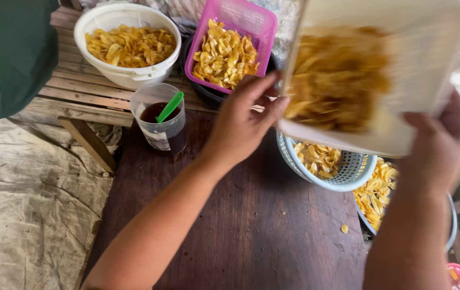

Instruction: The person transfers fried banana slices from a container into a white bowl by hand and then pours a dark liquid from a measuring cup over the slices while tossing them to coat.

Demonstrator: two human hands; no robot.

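Underneath everything, a dark wooden surface (pixel 251 225) fills the middle of the view, with a wrinkled grey tarp (pixel 20 204) lying to its left and a slatted wooden bench (pixel 79 86) behind it. Held up over the right side is a clear plastic bag (pixel 380 70), blurred, with a heap of yellow chips showing through it. The right hand (pixel 439 145) grips the bag's lower right edge, fingers closed against the plastic, while the left hand (pixel 243 121) sits at the bag's lower left corner, fingers curled and the thumb near the film; whether it pinches the bag cannot be told. On the bench stands a white round colander (pixel 128 72) full of yellow chips, and just to its right a pink rectangular basket (pixel 259 27) holding more chips rests on a dark bowl. Directly below the bag, at the surface's right edge, is a pale blue woven basket (pixel 342 174) partly filled with chips, and beside it, further right, a metal basin (pixel 450 225) with more chips. Near the far left corner of the surface stands a clear plastic cup (pixel 163 129) of dark liquid with a green spoon (pixel 169 106) leaning in it. A single chip crumb (pixel 344 228) lies on the bare wood, near the blue basket.
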